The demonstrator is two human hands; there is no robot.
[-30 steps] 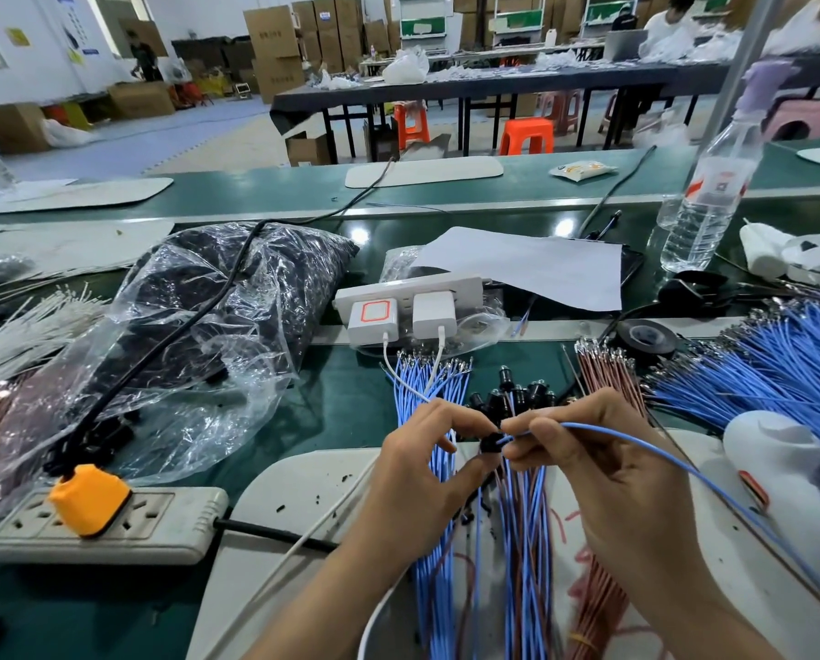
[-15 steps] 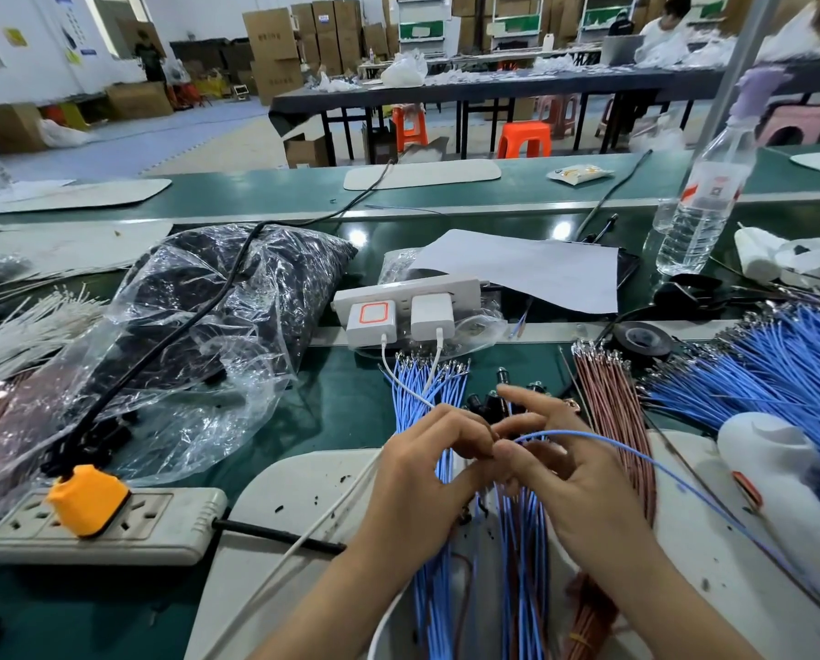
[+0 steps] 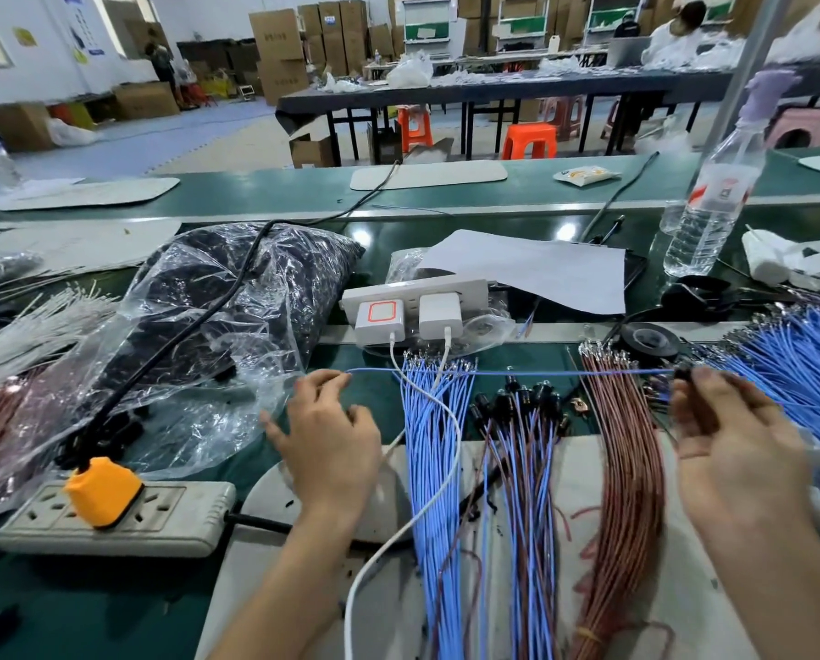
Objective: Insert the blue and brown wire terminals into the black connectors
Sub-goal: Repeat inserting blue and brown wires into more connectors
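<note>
A single blue wire [image 3: 508,373] is stretched level between my two hands. My left hand [image 3: 327,435] pinches its left end between thumb and forefinger. My right hand [image 3: 732,435] holds the black connector [image 3: 683,373] at the wire's right end. Below the wire lie a bundle of loose blue wires [image 3: 434,421], a cluster of finished black connectors with blue and brown leads [image 3: 522,407], and a bundle of brown wires [image 3: 632,445].
A big heap of blue wires [image 3: 794,364] lies at the right. A white power strip with chargers [image 3: 413,307] and tape roll [image 3: 648,343] sit behind. At left are a plastic bag of black parts [image 3: 217,316] and a grey power strip with an orange plug [image 3: 108,512].
My hands were together at the centre, joining wire and connector. They have drawn apart, left hand going left and right hand going right, pulling the blue wire taut.
</note>
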